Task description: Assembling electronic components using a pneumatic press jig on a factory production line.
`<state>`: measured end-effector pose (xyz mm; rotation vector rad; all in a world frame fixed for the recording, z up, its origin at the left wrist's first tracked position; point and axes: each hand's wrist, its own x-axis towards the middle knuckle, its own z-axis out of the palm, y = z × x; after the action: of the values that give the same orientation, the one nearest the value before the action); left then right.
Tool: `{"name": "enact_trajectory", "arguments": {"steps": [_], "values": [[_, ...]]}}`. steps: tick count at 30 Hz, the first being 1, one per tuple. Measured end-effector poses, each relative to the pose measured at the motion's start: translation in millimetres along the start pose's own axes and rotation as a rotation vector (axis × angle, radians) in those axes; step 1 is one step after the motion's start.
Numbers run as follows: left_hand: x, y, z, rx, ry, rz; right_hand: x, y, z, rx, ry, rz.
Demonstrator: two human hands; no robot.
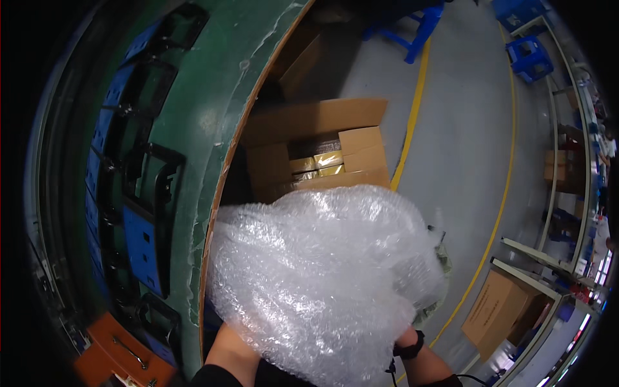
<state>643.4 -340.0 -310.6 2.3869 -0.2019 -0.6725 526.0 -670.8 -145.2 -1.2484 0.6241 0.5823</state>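
Note:
A large crumpled bundle of clear bubble wrap fills the lower middle of the view, held up in front of me. My left hand goes in under its lower left edge, and only the wrist and forearm show. My right hand, with a black band on the wrist, meets the wrap at its lower right. The wrap covers the fingers of both hands. Just beyond it on the floor stands an open cardboard box with yellow packets inside.
A green curved work surface runs along the left, with blue trays and black frames beyond it. An orange case lies at lower left. A closed carton sits at lower right by racking. Yellow floor lines and blue stools lie further off.

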Motion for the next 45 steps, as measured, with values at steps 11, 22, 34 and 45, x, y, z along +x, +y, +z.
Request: {"name": "enact_trajectory", "arguments": {"steps": [11, 22, 34, 45], "values": [[-36, 13, -14, -0.099, 0.041, 0.155, 38, -2, 51, -0.123, 0.202, -0.415], [155, 96, -9, -0.256, 0.053, 0.122, 144, -13, -29, 0.003, 0.024, -0.373], [327, 56, 74, 0.288, -0.059, 0.053, 195, -40, -188, 0.308, 0.675, -0.501], [417, 12, 86, 0.347, -0.167, 0.141, 118, 75, -249, 0.170, 0.807, -0.349]]}}
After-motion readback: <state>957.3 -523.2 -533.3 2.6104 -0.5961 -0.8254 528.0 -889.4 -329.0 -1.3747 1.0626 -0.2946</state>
